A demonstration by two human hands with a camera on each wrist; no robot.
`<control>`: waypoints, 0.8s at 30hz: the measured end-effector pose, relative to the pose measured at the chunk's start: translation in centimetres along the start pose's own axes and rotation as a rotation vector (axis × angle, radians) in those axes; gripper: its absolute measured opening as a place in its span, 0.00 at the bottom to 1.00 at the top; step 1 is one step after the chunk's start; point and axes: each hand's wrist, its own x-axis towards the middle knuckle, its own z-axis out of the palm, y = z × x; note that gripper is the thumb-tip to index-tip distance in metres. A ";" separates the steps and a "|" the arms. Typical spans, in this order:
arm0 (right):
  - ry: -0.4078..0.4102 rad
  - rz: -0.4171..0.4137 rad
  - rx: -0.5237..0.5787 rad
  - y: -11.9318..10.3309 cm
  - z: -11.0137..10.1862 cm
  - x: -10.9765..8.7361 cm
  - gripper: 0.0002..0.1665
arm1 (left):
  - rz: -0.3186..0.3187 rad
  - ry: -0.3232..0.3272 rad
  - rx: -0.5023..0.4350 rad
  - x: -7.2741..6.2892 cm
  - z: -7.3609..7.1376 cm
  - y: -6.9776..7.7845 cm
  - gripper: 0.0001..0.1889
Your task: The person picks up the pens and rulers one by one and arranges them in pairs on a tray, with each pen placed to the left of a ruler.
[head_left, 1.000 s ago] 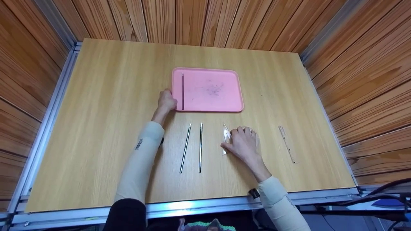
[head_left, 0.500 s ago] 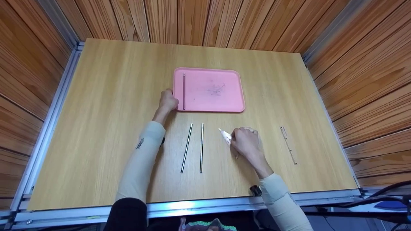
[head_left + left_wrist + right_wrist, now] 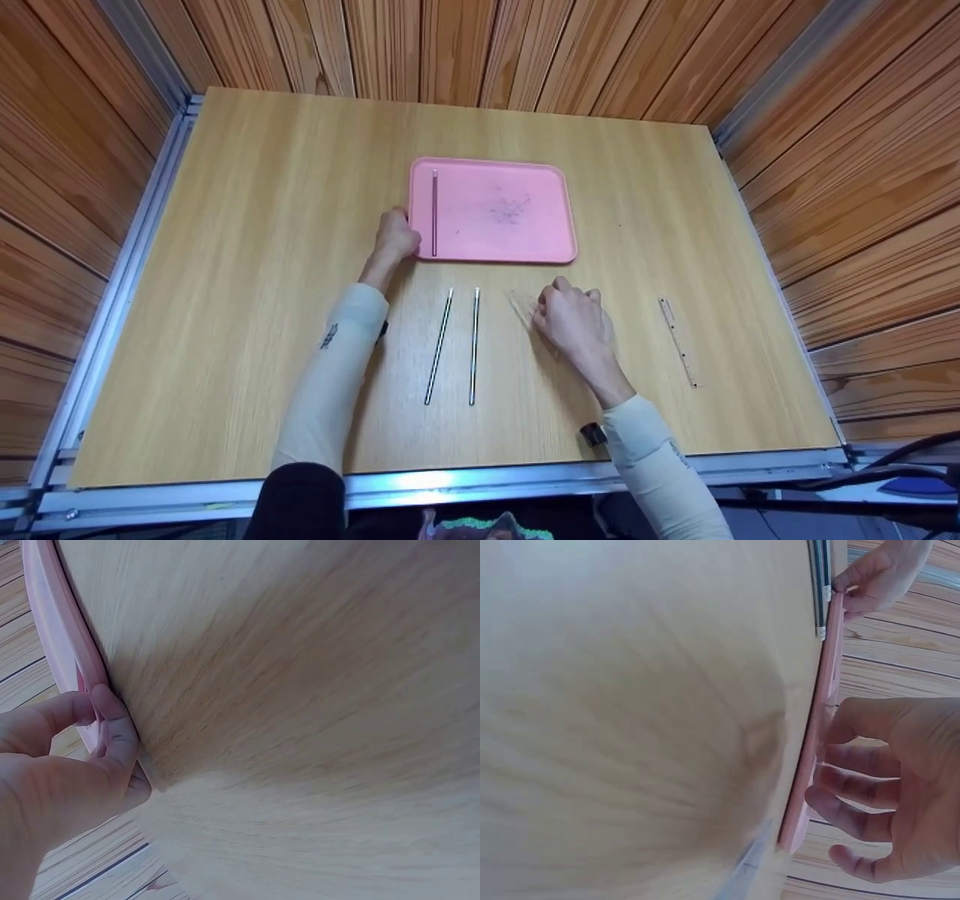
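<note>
In the head view, the left hand [image 3: 395, 236] is clamping the left rim of a pink tray [image 3: 480, 244] at upper centre, where one pencil [image 3: 434, 214] is lying. Right of centre, the right hand [image 3: 574, 319] is pinching a clear triangle [image 3: 520, 307]; two loose pencils [image 3: 474, 349] are resting at lower centre and a clear ruler [image 3: 679, 343] farther right. In the left wrist view, thumb and fingers are closing on the tray at left. In the right wrist view, bent fingers [image 3: 851, 814] are showing at lower right, their pinch hard to see.
</note>
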 end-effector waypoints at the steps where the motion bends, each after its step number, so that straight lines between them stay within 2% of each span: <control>1: 0.005 0.000 0.014 -0.1 -0.2 0.3 0.11 | 0.003 0.004 0.001 0.0 0.0 0.0 0.22; 8: 0.034 -0.021 0.029 -1.0 -1.8 4.2 0.14 | -0.032 -0.008 -0.031 -0.4 0.0 0.4 0.21; 14: 0.034 -0.013 0.068 -2.4 -3.1 7.8 0.13 | -0.026 0.008 -0.050 -0.3 0.2 0.1 0.21; 19: -0.011 0.017 0.104 -3.9 -3.2 10.4 0.10 | -0.016 0.017 -0.037 -0.2 0.3 0.0 0.22; 24: -0.017 -0.001 0.095 -5.1 -2.8 13.2 0.09 | -0.011 0.036 -0.029 0.0 0.1 0.2 0.21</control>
